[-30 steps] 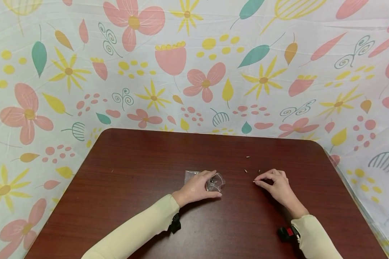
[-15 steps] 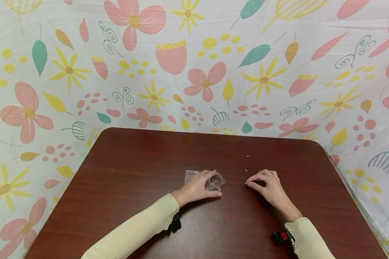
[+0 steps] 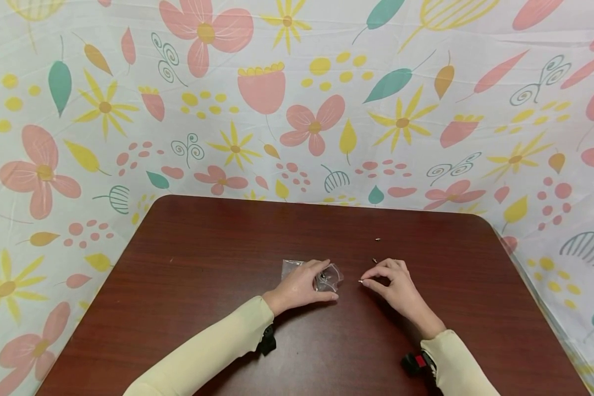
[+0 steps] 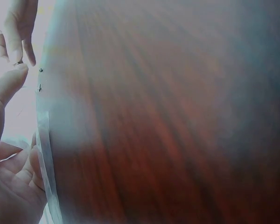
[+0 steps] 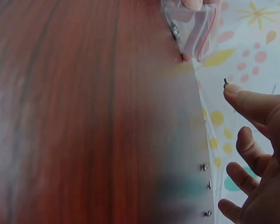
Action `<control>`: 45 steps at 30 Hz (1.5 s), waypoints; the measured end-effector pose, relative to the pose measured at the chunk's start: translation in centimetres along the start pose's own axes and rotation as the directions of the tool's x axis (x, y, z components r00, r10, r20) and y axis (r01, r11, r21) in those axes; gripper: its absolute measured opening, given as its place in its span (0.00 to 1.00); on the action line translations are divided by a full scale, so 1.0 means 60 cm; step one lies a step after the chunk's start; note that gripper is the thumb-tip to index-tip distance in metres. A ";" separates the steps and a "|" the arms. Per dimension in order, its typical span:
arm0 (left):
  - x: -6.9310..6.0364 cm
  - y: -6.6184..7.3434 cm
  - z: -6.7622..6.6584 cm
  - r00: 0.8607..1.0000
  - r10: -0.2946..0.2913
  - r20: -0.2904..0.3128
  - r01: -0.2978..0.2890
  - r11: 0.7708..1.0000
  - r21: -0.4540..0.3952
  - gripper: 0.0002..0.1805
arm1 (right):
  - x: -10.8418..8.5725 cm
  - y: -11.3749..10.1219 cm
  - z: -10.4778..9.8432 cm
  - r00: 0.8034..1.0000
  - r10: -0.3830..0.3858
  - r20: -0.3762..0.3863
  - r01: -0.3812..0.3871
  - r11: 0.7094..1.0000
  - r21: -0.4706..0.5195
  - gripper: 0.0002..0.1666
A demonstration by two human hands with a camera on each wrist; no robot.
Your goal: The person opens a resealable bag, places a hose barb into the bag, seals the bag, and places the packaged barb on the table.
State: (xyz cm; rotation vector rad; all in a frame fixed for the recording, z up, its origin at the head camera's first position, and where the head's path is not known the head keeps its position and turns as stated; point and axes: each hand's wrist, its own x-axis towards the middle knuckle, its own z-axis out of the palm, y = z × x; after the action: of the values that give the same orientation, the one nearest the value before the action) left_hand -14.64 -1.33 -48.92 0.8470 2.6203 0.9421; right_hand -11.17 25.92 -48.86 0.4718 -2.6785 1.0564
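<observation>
In the head view the left hand [image 3: 302, 285] lies over a clear zip bag [image 3: 329, 278], thumb and fingers around its sides; the bag's mouth faces right. Small metal pieces [image 5: 175, 30] show inside the bag in the right wrist view. The right hand [image 3: 398, 289] is a short way to the right of the bag, pinching one small metal piece [image 5: 226, 83] between thumb and index finger. The right hand's other fingers are loosely bent in the right wrist view.
Loose metal pieces lie on the brown table [image 3: 218, 236]: one far back [image 3: 378, 239], another just behind the right hand [image 3: 374, 260]. Several show in the right wrist view, one at the bottom [image 5: 208, 213]. A flowered cloth [image 3: 297, 137] hangs behind the table.
The right hand has moved left toward the bag with the pinched piece, now covering a loose piece that showed earlier. The left hand and bag have stayed in place.
</observation>
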 end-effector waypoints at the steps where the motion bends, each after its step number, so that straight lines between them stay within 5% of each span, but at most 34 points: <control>1: 0.000 0.000 0.000 1.000 0.000 -0.001 0.000 1.000 -0.001 0.50 | 0.002 -0.003 0.002 1.000 -0.005 -0.001 0.005 1.000 0.001 0.12; 25: -0.001 -0.007 -0.001 0.999 0.030 -0.031 -0.031 0.999 -0.033 0.49 | 0.050 -0.040 0.045 0.997 -0.050 0.058 0.053 0.998 -0.044 0.07; 45: -0.001 -0.008 -0.002 1.000 0.021 -0.014 -0.021 0.999 -0.047 0.47 | 0.043 -0.027 0.035 0.997 -0.034 0.063 0.037 0.998 -0.048 0.08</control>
State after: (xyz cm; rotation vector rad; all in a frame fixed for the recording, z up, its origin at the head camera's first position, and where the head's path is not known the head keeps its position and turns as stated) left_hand -14.85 -1.72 -49.12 0.8611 2.5943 1.0148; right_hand -13.17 22.82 -48.53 0.5498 -2.7326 0.9791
